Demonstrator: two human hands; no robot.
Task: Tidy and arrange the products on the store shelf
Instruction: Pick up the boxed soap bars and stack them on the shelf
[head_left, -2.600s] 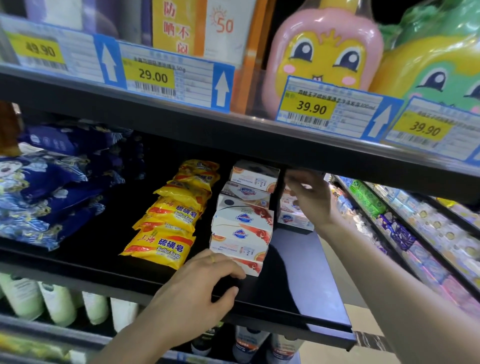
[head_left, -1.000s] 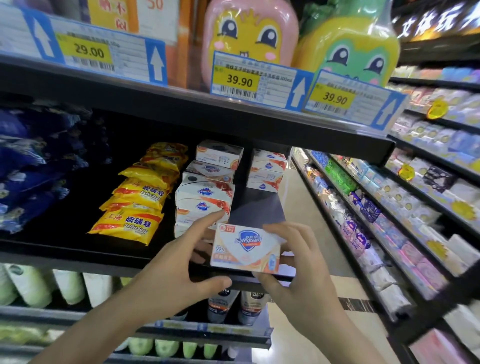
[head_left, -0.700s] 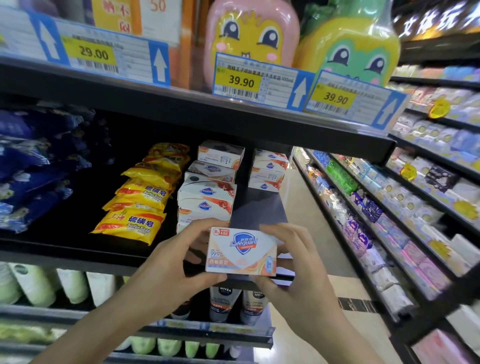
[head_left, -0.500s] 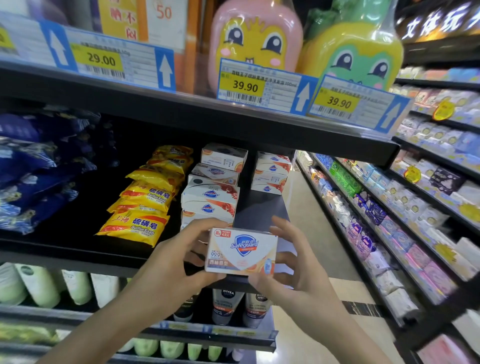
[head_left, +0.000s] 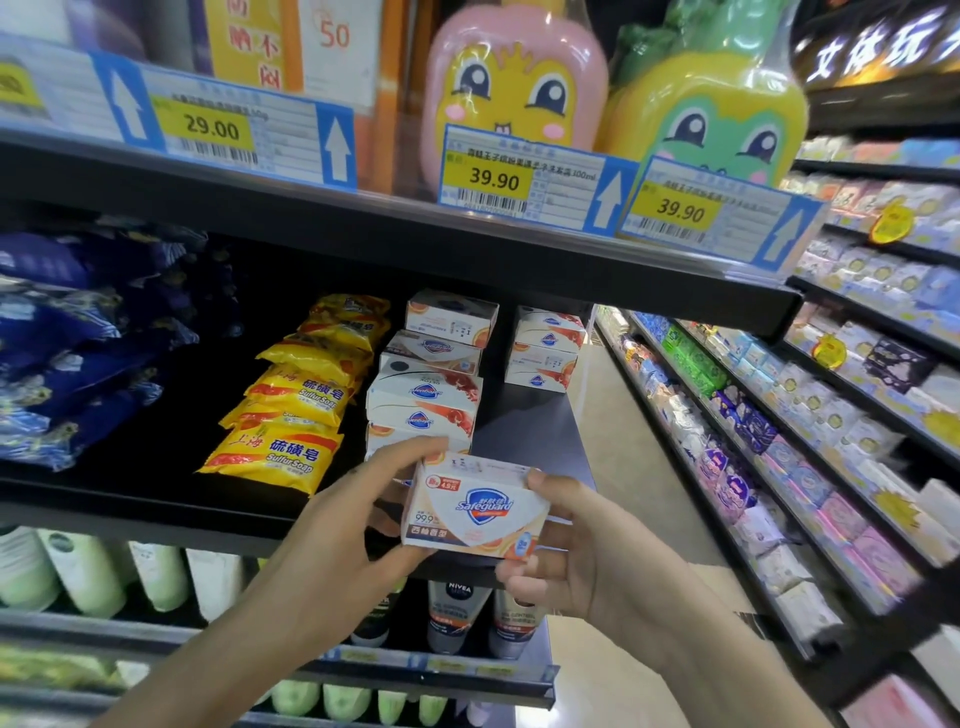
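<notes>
Safeguard soap box (head_left: 475, 512), white with a blue shield logo, sits at lower centre of the frame, held in front of the black shelf (head_left: 156, 499) edge with its printed face toward the camera. The left hand (head_left: 343, 540) pinches its left side, thumb beneath and forefinger on top; the right hand (head_left: 587, 561) grips its right end with curled fingers. Behind it stands a stack of soap boxes (head_left: 423, 395), with yellow sulfur soap packets (head_left: 291, 410) to their left.
</notes>
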